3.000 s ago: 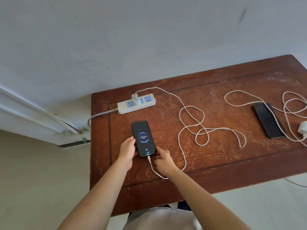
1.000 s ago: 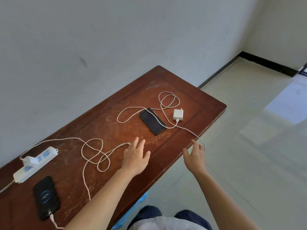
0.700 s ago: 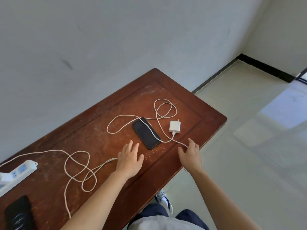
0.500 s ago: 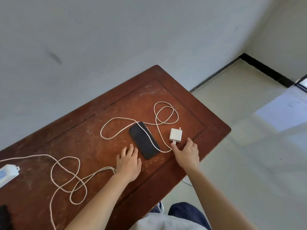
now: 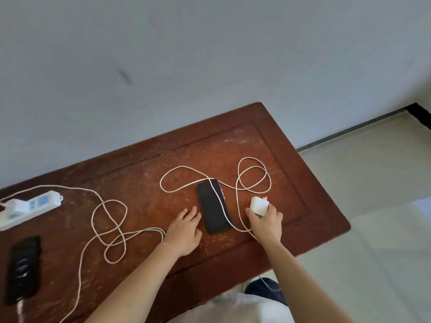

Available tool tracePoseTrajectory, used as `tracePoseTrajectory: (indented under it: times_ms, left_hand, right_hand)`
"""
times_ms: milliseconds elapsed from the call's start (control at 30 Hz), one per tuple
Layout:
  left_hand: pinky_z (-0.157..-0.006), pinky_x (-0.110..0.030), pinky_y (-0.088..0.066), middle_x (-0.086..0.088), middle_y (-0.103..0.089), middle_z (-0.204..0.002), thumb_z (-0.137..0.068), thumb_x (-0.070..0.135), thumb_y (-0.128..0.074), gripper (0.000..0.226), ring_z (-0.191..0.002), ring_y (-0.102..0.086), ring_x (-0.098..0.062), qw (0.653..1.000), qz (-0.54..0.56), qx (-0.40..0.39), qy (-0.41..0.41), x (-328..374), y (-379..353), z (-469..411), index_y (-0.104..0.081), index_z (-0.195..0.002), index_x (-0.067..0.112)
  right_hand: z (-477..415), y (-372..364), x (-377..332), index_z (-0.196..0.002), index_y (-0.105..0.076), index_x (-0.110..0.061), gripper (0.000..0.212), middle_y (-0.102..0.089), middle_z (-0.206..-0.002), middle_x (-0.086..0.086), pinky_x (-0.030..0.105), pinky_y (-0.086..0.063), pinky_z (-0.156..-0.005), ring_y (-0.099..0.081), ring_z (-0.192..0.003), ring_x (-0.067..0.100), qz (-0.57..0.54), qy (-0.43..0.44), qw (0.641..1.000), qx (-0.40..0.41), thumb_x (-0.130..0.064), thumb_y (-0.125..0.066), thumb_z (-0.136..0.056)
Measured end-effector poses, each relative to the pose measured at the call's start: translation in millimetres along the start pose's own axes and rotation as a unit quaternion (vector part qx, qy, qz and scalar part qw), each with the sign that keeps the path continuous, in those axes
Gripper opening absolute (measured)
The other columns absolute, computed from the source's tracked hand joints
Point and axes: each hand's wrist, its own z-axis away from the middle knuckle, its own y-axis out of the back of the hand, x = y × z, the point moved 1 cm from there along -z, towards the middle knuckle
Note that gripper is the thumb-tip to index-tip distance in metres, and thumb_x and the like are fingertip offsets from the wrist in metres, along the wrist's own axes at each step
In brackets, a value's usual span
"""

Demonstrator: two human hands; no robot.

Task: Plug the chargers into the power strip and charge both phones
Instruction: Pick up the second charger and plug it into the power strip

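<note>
1. My right hand (image 5: 265, 221) closes its fingers around the loose white charger (image 5: 259, 204), prongs pointing away from me, near the table's right end.
2. Its white cable (image 5: 253, 176) loops behind the charger, crosses the dark phone (image 5: 213, 206) lengthwise and trails off the near edge.
3. That phone lies flat, screen dark, between my hands; bare wood separates it from the far edge.
4. My left hand (image 5: 185, 229) rests palm down, fingers loosely spread and gripping nothing, just left of the phone.
5. Further left, a second cable (image 5: 109, 226) sprawls in loops across the middle of the table (image 5: 291, 159).
6. At the left end, the power strip (image 5: 30, 209) carries one plugged charger (image 5: 16, 204); free sockets show beside it.
7. The second phone (image 5: 23, 269), screen lit, lies near the front left edge, cable attached at its near end.
</note>
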Motion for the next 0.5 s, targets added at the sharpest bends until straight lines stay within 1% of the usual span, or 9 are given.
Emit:
tracePoseTrajectory:
  times_ms: [67, 133, 167, 233, 267, 333, 367, 433, 500]
  left_hand:
    - [-0.121, -0.042, -0.024, 0.003, -0.023, -0.167, -0.104, 0.031, -0.039, 0.051, -0.153, -0.018, -0.022, 0.999, 0.042, 0.011, 0.022, 4.3, 7.8, 6.7, -0.036, -0.154, 0.021]
    - [-0.119, -0.040, -0.029, 0.002, -0.038, -0.160, -0.104, 0.033, -0.041, 0.047, -0.146, -0.033, -0.020, 0.997, 0.056, 0.039, 0.043, 8.1, 13.0, 17.7, -0.044, -0.150, 0.022]
    - [-0.119, -0.040, -0.030, 0.002, -0.041, -0.159, -0.103, 0.034, -0.042, 0.047, -0.144, -0.037, -0.020, 0.995, 0.058, 0.060, 0.056, 9.0, 14.6, 25.1, -0.045, -0.149, 0.023]
    - [-0.120, -0.041, -0.029, 0.000, -0.037, -0.161, -0.103, 0.036, -0.043, 0.049, -0.145, -0.035, -0.021, 0.990, 0.050, 0.100, 0.089, 7.3, 16.4, 42.9, -0.042, -0.150, 0.023]
    - [-0.120, -0.042, -0.029, -0.002, -0.033, -0.162, -0.102, 0.037, -0.044, 0.051, -0.146, -0.034, -0.022, 0.987, 0.043, 0.113, 0.108, 4.5, 17.1, 53.1, -0.040, -0.151, 0.023]
    - [-0.119, -0.044, -0.030, -0.005, -0.026, -0.165, -0.102, 0.037, -0.045, 0.055, -0.147, -0.033, -0.026, 0.980, 0.032, 0.129, 0.145, -3.8, 17.9, 74.8, -0.035, -0.153, 0.022]
    - [-0.119, -0.045, -0.030, -0.007, -0.024, -0.166, -0.101, 0.037, -0.046, 0.056, -0.147, -0.033, -0.027, 0.978, 0.030, 0.133, 0.160, -9.1, 18.0, 86.4, -0.033, -0.154, 0.021]
    - [-0.118, -0.046, -0.028, -0.008, -0.019, -0.167, -0.101, 0.038, -0.046, 0.059, -0.149, -0.029, -0.028, 0.972, 0.028, 0.141, 0.184, -21.7, 18.3, 107.5, -0.030, -0.155, 0.020]
    - [-0.119, -0.046, -0.028, -0.009, -0.012, -0.168, -0.101, 0.039, -0.046, 0.062, -0.149, -0.027, -0.028, 0.968, 0.024, 0.145, 0.206, -39.1, 20.4, 125.0, -0.026, -0.157, 0.020]
  right_hand:
    - [-4.5, 13.1, -7.3, -0.144, -0.040, -0.016, 0.078, -0.046, -0.127, 0.007, 0.034, -0.042, -0.081, -0.051, -0.093, 0.021, -0.025, 0.040, 0.999, -0.022, -0.049, -0.070, -0.080]
    - [-9.4, 22.2, -18.5, -0.142, -0.043, -0.018, 0.074, -0.044, -0.118, 0.002, 0.029, -0.039, -0.077, -0.052, -0.089, 0.018, -0.055, 0.082, 0.995, -0.029, -0.043, -0.072, -0.078]
    - [-10.7, 24.4, -25.4, -0.141, -0.045, -0.019, 0.073, -0.043, -0.115, 0.000, 0.027, -0.038, -0.074, -0.053, -0.088, 0.017, -0.073, 0.101, 0.992, -0.034, -0.040, -0.074, -0.078]
    - [-9.5, 23.9, -40.5, -0.140, -0.047, -0.021, 0.070, -0.044, -0.118, 0.001, 0.022, -0.039, -0.069, -0.055, -0.085, 0.012, -0.113, 0.145, 0.982, -0.051, -0.033, -0.076, -0.078]
    - [-6.9, 21.3, -48.5, -0.140, -0.048, -0.022, 0.069, -0.044, -0.121, 0.002, 0.020, -0.041, -0.068, -0.056, -0.084, 0.009, -0.138, 0.163, 0.975, -0.064, -0.030, -0.077, -0.078]
    - [2.1, 12.2, -65.0, -0.141, -0.048, -0.024, 0.070, -0.043, -0.124, 0.003, 0.017, -0.045, -0.072, -0.058, -0.087, 0.010, -0.174, 0.188, 0.961, -0.105, -0.025, -0.078, -0.078]
    - [9.1, 6.2, -72.9, -0.142, -0.047, -0.026, 0.070, -0.042, -0.124, 0.001, 0.013, -0.046, -0.070, -0.058, -0.086, 0.008, -0.180, 0.204, 0.953, -0.131, -0.022, -0.078, -0.079]
    - [24.6, -7.4, -87.4, -0.143, -0.046, -0.030, 0.071, -0.040, -0.122, -0.002, 0.003, -0.047, -0.057, -0.056, -0.084, -0.001, -0.183, 0.248, 0.933, -0.187, -0.016, -0.078, -0.081]
    - [42.6, -21.7, -101.6, -0.142, -0.047, -0.032, 0.070, -0.042, -0.123, -0.005, -0.002, -0.044, -0.055, -0.054, -0.085, -0.004, -0.170, 0.291, 0.914, -0.226, -0.019, -0.079, -0.081]
